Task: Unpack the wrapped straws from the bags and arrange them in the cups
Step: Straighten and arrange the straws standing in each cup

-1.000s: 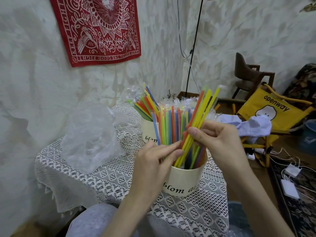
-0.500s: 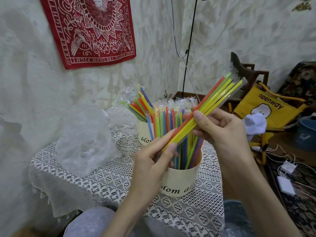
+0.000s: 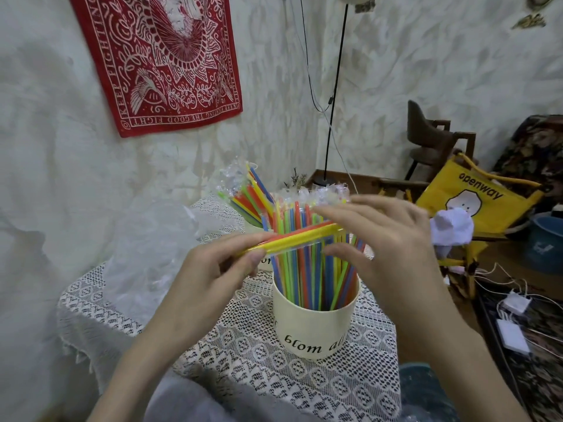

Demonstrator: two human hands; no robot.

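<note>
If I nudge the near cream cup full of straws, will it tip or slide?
The near cup looks wide and squat, so it likely slides rather than tips. The wrapped straws stand tall above its rim and probably add little weight, though they may rattle or fan out. The lace tablecloth under it could bunch and drag.

One head-worn view looks forward and down, close over the table (wide-angle).
</note>
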